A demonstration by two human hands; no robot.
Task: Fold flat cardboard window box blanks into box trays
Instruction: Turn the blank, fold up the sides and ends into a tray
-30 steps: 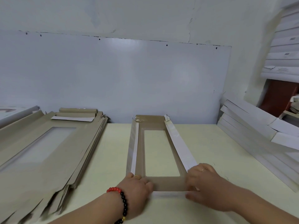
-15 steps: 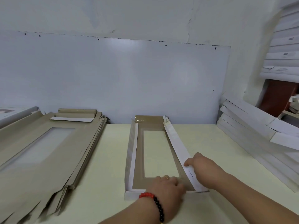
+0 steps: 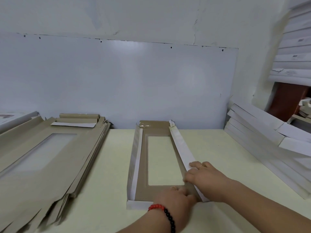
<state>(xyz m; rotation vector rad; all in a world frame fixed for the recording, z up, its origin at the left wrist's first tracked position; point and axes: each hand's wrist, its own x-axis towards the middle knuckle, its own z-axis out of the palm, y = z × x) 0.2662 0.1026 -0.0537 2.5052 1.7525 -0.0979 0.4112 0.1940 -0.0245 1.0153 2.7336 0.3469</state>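
Note:
A brown cardboard window box blank [image 3: 145, 167] lies lengthwise on the pale table, its left and near walls standing up and its right flap [image 3: 180, 145] leaning outward, white side up. My left hand [image 3: 175, 197], with a red and black bead bracelet, presses down on the near end of the brown panel at the right corner. My right hand [image 3: 203, 175] rests on the near part of the right flap, fingers curled over its inner edge.
A thick stack of flat brown blanks [image 3: 42, 157] fills the left of the table [image 3: 109, 174]. Folded white box trays [image 3: 262, 140] are piled at the right, with more white boxes [image 3: 296, 47] stacked above. A white board [image 3: 117, 84] backs the table.
My left hand slid from the near left corner to the near right corner. My right hand moved up onto the right flap. The near end wall now stands up.

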